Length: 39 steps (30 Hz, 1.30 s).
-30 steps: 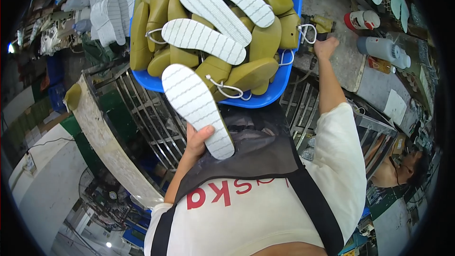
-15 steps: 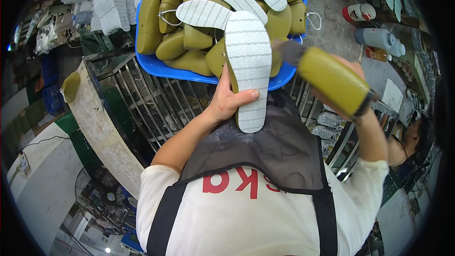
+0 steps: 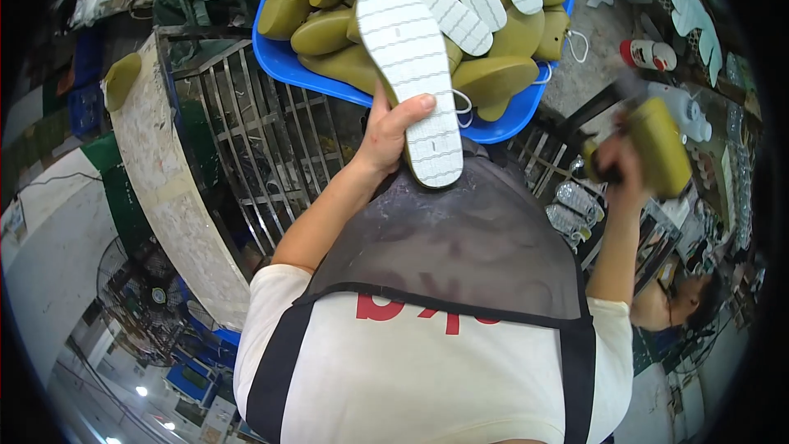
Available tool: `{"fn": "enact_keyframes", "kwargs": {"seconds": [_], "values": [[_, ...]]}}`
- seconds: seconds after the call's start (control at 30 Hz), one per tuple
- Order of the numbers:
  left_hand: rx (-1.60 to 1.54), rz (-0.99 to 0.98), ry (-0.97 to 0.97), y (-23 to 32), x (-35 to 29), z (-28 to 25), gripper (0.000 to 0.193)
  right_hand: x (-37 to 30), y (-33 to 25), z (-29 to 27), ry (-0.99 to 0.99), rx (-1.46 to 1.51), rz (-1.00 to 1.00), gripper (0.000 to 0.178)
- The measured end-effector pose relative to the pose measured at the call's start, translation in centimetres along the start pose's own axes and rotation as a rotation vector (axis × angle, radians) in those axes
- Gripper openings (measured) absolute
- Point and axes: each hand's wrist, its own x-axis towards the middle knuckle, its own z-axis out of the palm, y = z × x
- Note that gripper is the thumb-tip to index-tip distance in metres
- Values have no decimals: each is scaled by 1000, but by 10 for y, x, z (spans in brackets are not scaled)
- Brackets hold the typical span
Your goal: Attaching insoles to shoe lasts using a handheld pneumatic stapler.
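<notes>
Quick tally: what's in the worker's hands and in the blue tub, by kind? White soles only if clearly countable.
White ribbed soles: 4, one in the left hand, three in the blue tub
Olive shoe lasts in the right hand: 1
Blue tubs: 1
Total: 6, leaving out the piled lasts.

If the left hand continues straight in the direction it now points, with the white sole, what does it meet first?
Probably the blue tub: the left hand points up-picture, and the white sole it holds already reaches over the tub's olive shoe lasts. Depth is unclear, so it might pass above them.
</notes>
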Motion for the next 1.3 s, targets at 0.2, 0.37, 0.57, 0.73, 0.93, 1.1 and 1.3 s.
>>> {"fn": "enact_keyframes", "kwargs": {"seconds": [0.2,0.37,0.57,0.73,0.93,1.1,1.3], "values": [[-21,212,318,9,-20,-25,46,96,158,-37,605,560,658,11],[-152,207,481,24,-58,-48,45,115,293,-15,190,779,851,26],[-369,187,486,13,-72,-56,62,147,332,-82,545,-720,499,50],[-529,348,131,57,-62,-39,78,142,1,136,125,311,-33,33],[1121,794,421,128,-59,-111,61,136,-109,274,-1065,1195,652,85],[45,1086,1192,278,-74,-275,67,162,-133,334,-1167,1095,611,80],[45,168,1757,363,28,-376,94,179,-151,423,-949,923,539,76]]}}
